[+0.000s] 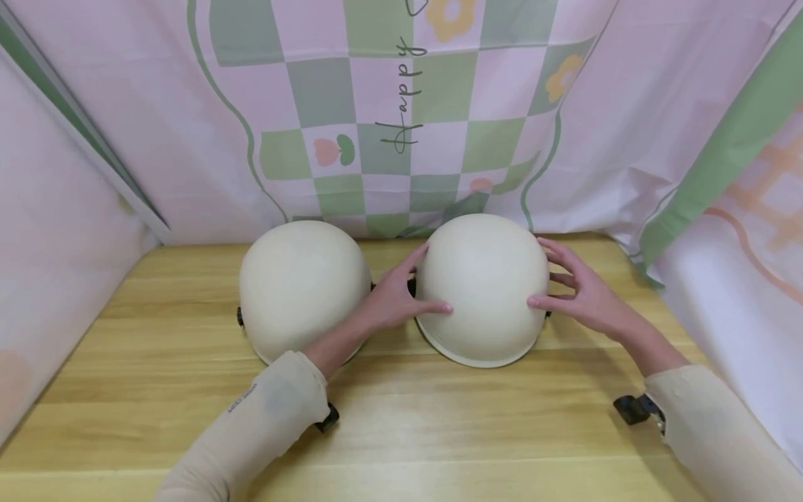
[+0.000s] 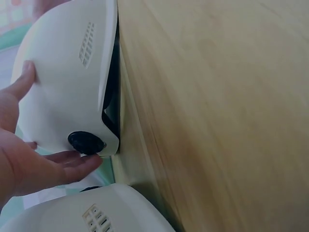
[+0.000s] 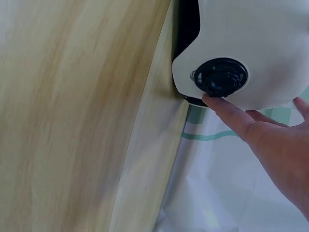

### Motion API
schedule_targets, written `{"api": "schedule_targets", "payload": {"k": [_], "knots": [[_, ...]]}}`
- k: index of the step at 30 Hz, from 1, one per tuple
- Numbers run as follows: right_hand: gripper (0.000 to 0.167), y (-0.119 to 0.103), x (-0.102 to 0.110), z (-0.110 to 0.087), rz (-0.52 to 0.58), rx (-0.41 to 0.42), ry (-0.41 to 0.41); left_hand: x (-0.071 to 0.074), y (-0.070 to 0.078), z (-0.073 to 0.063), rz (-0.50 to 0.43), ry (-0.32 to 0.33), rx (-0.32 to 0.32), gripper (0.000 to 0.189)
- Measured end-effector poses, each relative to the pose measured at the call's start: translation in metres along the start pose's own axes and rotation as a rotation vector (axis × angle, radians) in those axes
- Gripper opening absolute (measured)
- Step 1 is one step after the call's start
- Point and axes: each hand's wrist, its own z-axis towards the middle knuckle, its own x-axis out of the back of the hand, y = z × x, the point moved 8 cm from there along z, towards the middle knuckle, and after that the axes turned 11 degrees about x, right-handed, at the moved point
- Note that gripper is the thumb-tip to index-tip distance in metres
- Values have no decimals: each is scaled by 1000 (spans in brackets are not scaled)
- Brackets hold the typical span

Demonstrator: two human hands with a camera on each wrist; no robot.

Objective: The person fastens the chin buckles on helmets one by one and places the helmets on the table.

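Note:
Two cream helmets rest dome-up, side by side on the wooden table. The right helmet (image 1: 483, 286) lies between my hands. My left hand (image 1: 395, 298) touches its left side with fingers spread, the thumb toward the front. My right hand (image 1: 583, 296) touches the opposite side, fingers extended and spread. Just left of my left hand is the left helmet (image 1: 301, 286), partly behind that forearm. In the left wrist view, fingers lie by a black round side fitting (image 2: 86, 142), below a slotted vent (image 2: 87, 44). The right wrist view shows a fingertip at another black round fitting (image 3: 221, 77).
The wooden table (image 1: 426, 432) extends in front of the helmets. A checked, flower-printed curtain (image 1: 383, 90) hangs directly behind them. More curtain (image 1: 709, 279) closes in the right side, and a pale panel (image 1: 56, 230) stands at the left. Black wrist devices (image 1: 633, 410) are strapped over the sleeves.

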Motion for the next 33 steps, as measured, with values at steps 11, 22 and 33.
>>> {"api": "schedule_targets", "payload": {"k": [11, 22, 33], "knots": [[98, 2, 3, -5, 52, 41, 66, 6, 7, 2, -1, 136, 42, 114], [94, 2, 7, -6, 59, 96, 84, 10, 21, -4, 31, 186, 7, 108], [92, 3, 7, -8, 85, 89, 94, 9, 21, -5, 100, 177, -29, 99]]}}
